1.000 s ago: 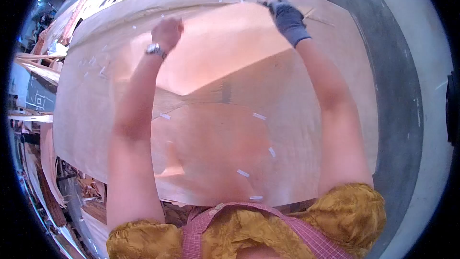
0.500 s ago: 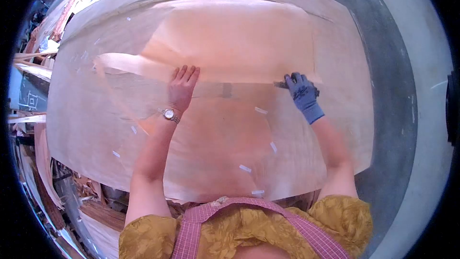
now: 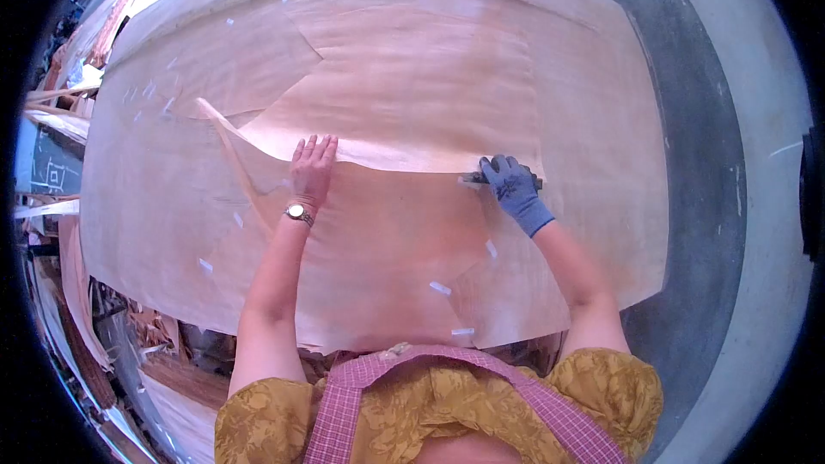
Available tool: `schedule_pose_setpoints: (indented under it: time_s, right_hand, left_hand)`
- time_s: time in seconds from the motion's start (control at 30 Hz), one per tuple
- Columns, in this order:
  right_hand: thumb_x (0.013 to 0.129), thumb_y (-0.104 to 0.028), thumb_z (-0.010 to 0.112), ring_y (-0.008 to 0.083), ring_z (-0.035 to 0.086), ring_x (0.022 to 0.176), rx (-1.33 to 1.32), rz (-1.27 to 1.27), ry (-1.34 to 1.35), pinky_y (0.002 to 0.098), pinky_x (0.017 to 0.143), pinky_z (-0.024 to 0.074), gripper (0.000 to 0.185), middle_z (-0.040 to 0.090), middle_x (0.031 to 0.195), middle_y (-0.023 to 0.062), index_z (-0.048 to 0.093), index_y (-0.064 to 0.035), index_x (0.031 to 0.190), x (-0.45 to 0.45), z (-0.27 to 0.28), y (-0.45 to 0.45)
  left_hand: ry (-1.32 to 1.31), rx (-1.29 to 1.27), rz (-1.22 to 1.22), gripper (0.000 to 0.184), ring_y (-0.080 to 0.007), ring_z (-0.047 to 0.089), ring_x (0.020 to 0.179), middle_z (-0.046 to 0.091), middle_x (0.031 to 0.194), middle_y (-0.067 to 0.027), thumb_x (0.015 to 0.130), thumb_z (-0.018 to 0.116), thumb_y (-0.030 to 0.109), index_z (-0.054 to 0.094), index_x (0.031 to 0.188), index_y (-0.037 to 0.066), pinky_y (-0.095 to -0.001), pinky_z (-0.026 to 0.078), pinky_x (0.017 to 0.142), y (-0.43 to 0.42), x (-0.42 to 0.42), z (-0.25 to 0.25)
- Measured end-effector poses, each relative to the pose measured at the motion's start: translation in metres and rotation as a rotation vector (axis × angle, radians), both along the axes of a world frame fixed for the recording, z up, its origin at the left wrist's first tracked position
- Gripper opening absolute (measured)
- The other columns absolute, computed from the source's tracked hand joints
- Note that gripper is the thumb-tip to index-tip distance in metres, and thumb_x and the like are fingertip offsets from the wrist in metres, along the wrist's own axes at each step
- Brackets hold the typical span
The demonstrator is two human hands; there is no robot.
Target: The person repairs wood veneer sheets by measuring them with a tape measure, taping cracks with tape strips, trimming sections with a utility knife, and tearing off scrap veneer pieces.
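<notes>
A thin wood veneer piece (image 3: 412,77) lies over a larger veneer sheet (image 3: 593,137), its near edge running between my hands. My left hand (image 3: 313,167), bare and wearing a wristwatch, rests flat on the piece near its left end, fingers stretched forward. My right hand (image 3: 514,186), in a blue-grey glove, is closed round a dark, slim utility knife (image 3: 473,178) at the right end of that edge. Its blade is too small to make out. A narrow veneer strip (image 3: 230,133) curls up at the left.
Short white tape pieces (image 3: 440,288) dot the large sheet. Torn veneer scraps (image 3: 159,335) and planks (image 3: 185,385) lie on the floor at the left. Grey floor (image 3: 700,163) runs along the right side.
Both hands have moved left and slightly toward me. The veneer piece now lies flatter, its near edge closer to me and covering a tape strip. The strip's raised end has shifted right.
</notes>
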State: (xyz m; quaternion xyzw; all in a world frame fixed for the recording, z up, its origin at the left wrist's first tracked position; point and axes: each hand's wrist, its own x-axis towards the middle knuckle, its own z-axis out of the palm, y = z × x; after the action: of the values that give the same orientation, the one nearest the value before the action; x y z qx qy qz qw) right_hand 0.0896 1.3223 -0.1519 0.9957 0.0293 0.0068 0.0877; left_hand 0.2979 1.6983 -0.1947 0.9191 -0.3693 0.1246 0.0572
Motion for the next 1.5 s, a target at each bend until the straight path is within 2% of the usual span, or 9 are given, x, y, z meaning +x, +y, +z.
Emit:
schedule_pose_setpoints:
  time_s: [0.3,0.4,0.5,0.7,0.77,0.83,0.9,1.2,1.5]
  right_hand:
    - [0.085,-0.043,0.070,0.0347,0.062,0.094,0.677,-0.336,-0.024,0.0453,0.074,0.0513,0.042,0.061,0.100,0.0169,0.061,-0.0063,0.103,0.042,0.022,0.005]
    - [0.086,-0.042,0.070,0.0376,0.061,0.093,0.811,-0.457,-0.058,0.0431,0.080,0.0495,0.043,0.061,0.103,0.0206,0.061,-0.0042,0.103,0.067,-0.033,-0.014]
    - [0.087,-0.040,0.069,0.0383,0.061,0.093,0.826,-0.477,-0.074,0.0440,0.082,0.0493,0.043,0.061,0.104,0.0216,0.060,-0.0024,0.105,0.068,-0.035,-0.011]
    - [0.093,-0.017,0.057,0.0329,0.061,0.090,0.691,-0.032,-0.312,0.0400,0.082,0.0487,0.024,0.062,0.097,0.0203,0.060,0.0000,0.109,0.120,-0.042,0.033]
    - [0.097,-0.017,0.047,0.0373,0.065,0.096,0.912,0.071,-0.062,0.0466,0.082,0.0509,0.023,0.066,0.106,0.0238,0.056,-0.0004,0.110,0.158,-0.022,0.094]
    - [0.099,-0.020,0.044,0.0361,0.069,0.087,0.455,0.125,0.174,0.0472,0.072,0.0542,0.023,0.070,0.095,0.0205,0.053,-0.0018,0.111,0.187,-0.003,0.157]
    - [0.099,-0.027,0.043,0.0359,0.069,0.070,0.412,0.144,0.208,0.0499,0.059,0.0524,0.031,0.070,0.087,0.0189,0.051,-0.0032,0.117,0.225,-0.029,0.202]
    - [0.093,-0.019,0.051,0.0344,0.072,0.087,0.281,0.128,0.318,0.0534,0.066,0.0546,0.027,0.072,0.097,0.0187,0.050,-0.0056,0.116,0.292,-0.048,0.279]
    - [0.098,-0.028,0.042,0.0367,0.072,0.076,0.239,0.128,0.401,0.0550,0.058,0.0534,0.030,0.071,0.089,0.0211,0.046,-0.0048,0.116,0.239,-0.050,0.252]
  left_hand:
    - [0.254,0.012,-0.011,0.053,-0.0300,0.041,0.137,0.045,0.147,-0.0131,0.087,0.057,0.010,0.049,0.139,0.009,-0.0468,0.025,0.117,-0.027,-0.028,0.052]
    - [0.531,-0.357,-0.008,0.052,-0.0311,0.035,0.141,0.041,0.149,-0.0162,0.094,0.050,0.021,0.043,0.143,0.005,-0.0473,0.018,0.119,-0.075,-0.020,0.015]
    - [0.327,-0.136,0.083,0.059,-0.0320,0.028,0.144,0.034,0.153,-0.0181,0.097,0.048,0.029,0.034,0.147,0.002,-0.0464,0.017,0.119,-0.059,0.016,-0.025]
    - [0.079,-0.205,0.429,0.063,-0.0304,0.025,0.145,0.034,0.153,-0.0134,0.096,0.050,0.035,0.034,0.147,0.004,-0.0439,0.016,0.119,0.028,0.075,-0.057]
    - [0.050,-0.216,0.460,0.061,-0.0300,0.028,0.143,0.037,0.152,-0.0113,0.095,0.051,0.033,0.037,0.146,0.005,-0.0434,0.017,0.118,0.030,0.069,-0.050]
    - [0.068,-0.177,0.565,0.056,-0.0293,0.032,0.139,0.040,0.149,-0.0095,0.094,0.052,0.029,0.040,0.144,0.006,-0.0434,0.021,0.117,0.029,0.063,-0.042]
    - [0.066,-0.213,0.624,0.052,-0.0284,0.036,0.136,0.043,0.147,-0.0084,0.094,0.051,0.024,0.044,0.142,0.006,-0.0435,0.023,0.115,0.029,0.062,-0.049]
    - [0.103,-0.311,0.662,0.050,-0.0262,0.039,0.133,0.047,0.144,-0.0035,0.090,0.048,0.014,0.047,0.140,0.009,-0.0417,0.029,0.111,0.027,0.063,-0.059]
    - [0.061,-0.238,0.666,0.050,-0.0247,0.042,0.131,0.048,0.144,-0.0013,0.085,0.049,0.011,0.052,0.135,0.010,-0.0412,0.031,0.108,0.026,0.062,-0.052]
